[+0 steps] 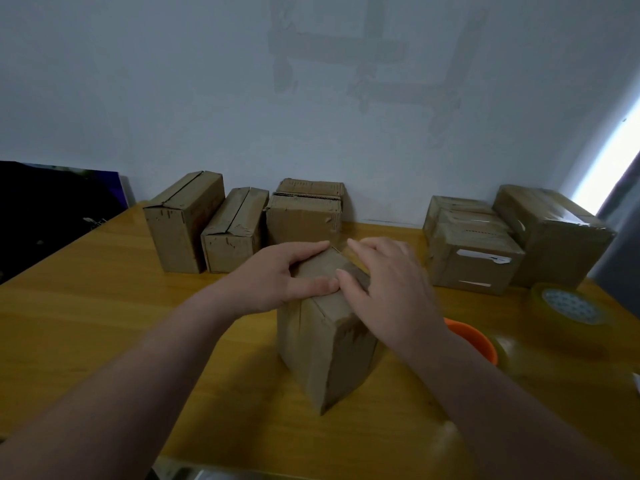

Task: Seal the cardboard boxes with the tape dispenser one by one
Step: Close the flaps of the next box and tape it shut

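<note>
Both palms lie flat and open on top of the cardboard box (325,327) standing mid-table: the left hand (277,275) spread over its near-left edge, the right hand (388,282) pressing down its right side, neither closed around anything. A strip of clear tape seems to run under them (blur makes this uncertain). If pressure is uneven, the tape could wrinkle or lift at the corner. The orange tape dispenser (474,337) waits just to the right, and unsealed boxes (207,223) stand behind.
</note>
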{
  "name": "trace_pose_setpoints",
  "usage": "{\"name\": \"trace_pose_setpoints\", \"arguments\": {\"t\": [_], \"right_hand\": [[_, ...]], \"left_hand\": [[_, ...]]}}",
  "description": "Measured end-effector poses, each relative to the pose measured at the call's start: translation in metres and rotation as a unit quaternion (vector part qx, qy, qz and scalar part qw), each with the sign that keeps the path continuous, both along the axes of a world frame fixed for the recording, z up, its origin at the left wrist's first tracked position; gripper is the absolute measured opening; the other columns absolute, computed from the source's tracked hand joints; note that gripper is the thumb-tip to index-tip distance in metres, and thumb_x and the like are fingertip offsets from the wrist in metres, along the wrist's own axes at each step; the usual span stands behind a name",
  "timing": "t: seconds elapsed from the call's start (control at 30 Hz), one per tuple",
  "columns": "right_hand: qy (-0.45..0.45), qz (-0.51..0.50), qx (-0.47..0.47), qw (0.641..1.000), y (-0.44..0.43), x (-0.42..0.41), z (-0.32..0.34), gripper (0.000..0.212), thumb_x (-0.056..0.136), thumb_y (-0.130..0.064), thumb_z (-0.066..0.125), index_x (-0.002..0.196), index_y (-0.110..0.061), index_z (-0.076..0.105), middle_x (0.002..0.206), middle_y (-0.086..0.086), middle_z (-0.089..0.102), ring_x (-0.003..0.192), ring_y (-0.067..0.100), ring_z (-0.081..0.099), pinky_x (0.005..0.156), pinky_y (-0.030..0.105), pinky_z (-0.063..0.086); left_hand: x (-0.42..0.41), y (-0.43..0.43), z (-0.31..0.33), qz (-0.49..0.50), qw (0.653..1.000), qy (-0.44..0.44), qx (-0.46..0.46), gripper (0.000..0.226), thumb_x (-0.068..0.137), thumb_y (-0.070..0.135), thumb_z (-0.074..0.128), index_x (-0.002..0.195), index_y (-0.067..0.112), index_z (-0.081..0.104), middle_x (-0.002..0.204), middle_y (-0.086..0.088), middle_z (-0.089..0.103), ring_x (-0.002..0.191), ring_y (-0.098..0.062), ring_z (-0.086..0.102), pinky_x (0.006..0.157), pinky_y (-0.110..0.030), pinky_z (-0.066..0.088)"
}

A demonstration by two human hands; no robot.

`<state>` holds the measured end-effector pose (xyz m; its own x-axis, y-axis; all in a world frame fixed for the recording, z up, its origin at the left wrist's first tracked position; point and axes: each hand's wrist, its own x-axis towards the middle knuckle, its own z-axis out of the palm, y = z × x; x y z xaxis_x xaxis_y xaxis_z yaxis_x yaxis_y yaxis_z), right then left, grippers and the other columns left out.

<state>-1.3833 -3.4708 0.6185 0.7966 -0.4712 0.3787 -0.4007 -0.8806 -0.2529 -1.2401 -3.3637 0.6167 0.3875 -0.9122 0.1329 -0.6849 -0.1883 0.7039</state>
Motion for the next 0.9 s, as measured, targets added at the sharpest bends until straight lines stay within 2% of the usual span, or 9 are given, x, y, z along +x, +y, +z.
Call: {"name": "trace_pose_setpoints", "arguments": {"t": [0.13,0.2,0.27,0.4,0.5,0.6,0.73,0.8,0.9], "right_hand": [[-0.02,0.006,0.019,1.0,0.002,0.001,-0.002,0.054,0.097,-0.042,0.042,0.147,-0.023,0.033,0.145,-0.006,0.038,0.133,0.01,0.03,0.11,0.028,0.024],[-0.028,0.007,0.028,0.999,0.003,0.002,-0.003,0.055,0.097,-0.041,0.043,0.147,-0.021,0.033,0.145,-0.005,0.038,0.133,0.01,0.031,0.11,0.027,0.025],[-0.037,0.007,0.031,0.999,0.003,0.002,-0.004,0.055,0.097,-0.04,0.045,0.147,-0.021,0.033,0.144,-0.005,0.039,0.132,0.009,0.032,0.11,0.027,0.025],[-0.044,0.009,0.038,0.998,0.002,0.004,-0.007,0.054,0.097,-0.04,0.045,0.146,-0.022,0.032,0.144,-0.007,0.038,0.133,0.007,0.031,0.11,0.025,0.024],[-0.062,0.005,0.04,0.997,0.002,0.003,-0.007,0.058,0.095,-0.041,0.049,0.147,-0.022,0.031,0.143,-0.007,0.04,0.131,0.009,0.035,0.108,0.026,0.028],[-0.098,-0.007,0.019,0.995,0.001,-0.002,-0.002,0.064,0.089,-0.04,0.06,0.145,-0.023,0.033,0.134,-0.007,0.048,0.122,0.009,0.043,0.097,0.021,0.032],[-0.099,-0.026,0.081,0.991,-0.007,0.003,0.023,0.047,0.091,-0.042,0.057,0.134,-0.026,0.046,0.117,-0.011,0.057,0.099,0.003,0.048,0.077,0.019,0.037],[-0.072,-0.033,0.092,0.993,-0.013,0.013,0.039,0.036,0.092,-0.041,0.054,0.122,-0.022,0.057,0.105,-0.008,0.063,0.092,0.007,0.056,0.067,0.021,0.042],[0.015,-0.05,0.065,0.997,-0.021,0.037,0.051,0.039,0.089,-0.045,0.054,0.101,-0.011,0.068,0.095,0.001,0.069,0.088,0.018,0.063,0.072,0.032,0.053]], "left_hand": [[-0.001,0.002,0.004,-0.037,0.992,-0.117,-0.001,0.072,0.079,0.062,0.045,0.143,0.03,0.038,0.122,0.027,0.04,0.104,0.019,0.033,0.082,0.005,0.028],[0.001,0.002,0.004,-0.06,0.986,-0.153,-0.011,0.067,0.087,0.064,0.043,0.142,0.024,0.041,0.124,0.021,0.047,0.103,0.016,0.037,0.084,0.005,0.026],[0.005,0.002,0.002,-0.067,0.98,-0.186,-0.008,0.075,0.084,0.069,0.035,0.143,0.023,0.04,0.134,0.013,0.049,0.112,0.01,0.037,0.091,0.001,0.024],[0.009,0.001,-0.008,-0.036,0.977,-0.211,0.017,0.085,0.074,0.077,0.02,0.146,0.033,0.03,0.152,0.016,0.029,0.138,-0.001,0.018,0.111,-0.019,0.011],[0.004,0.001,-0.013,-0.023,0.973,-0.227,-0.024,0.081,0.077,0.074,0.019,0.144,0.032,0.036,0.149,0.017,0.033,0.13,0.009,0.015,0.106,-0.007,0.004],[0.001,0.002,-0.02,0.007,0.969,-0.235,-0.07,0.072,0.082,0.071,0.022,0.138,0.032,0.046,0.142,0.017,0.045,0.132,0.0,0.026,0.108,-0.016,0.02],[-0.006,0.003,-0.03,0.04,0.95,-0.255,-0.174,0.049,0.091,0.051,0.037,0.118,0.023,0.067,0.117,0.01,0.064,0.109,-0.004,0.049,0.088,-0.01,0.033],[-0.009,0.003,-0.033,0.054,0.943,-0.253,-0.209,0.044,0.091,0.047,0.041,0.108,0.02,0.072,0.104,0.007,0.066,0.098,-0.004,0.054,0.08,-0.011,0.039],[-0.012,0.003,-0.034,0.056,0.94,-0.258,-0.217,0.041,0.092,0.047,0.043,0.099,0.02,0.073,0.095,0.007,0.066,0.089,-0.007,0.058,0.072,-0.018,0.048]]}}
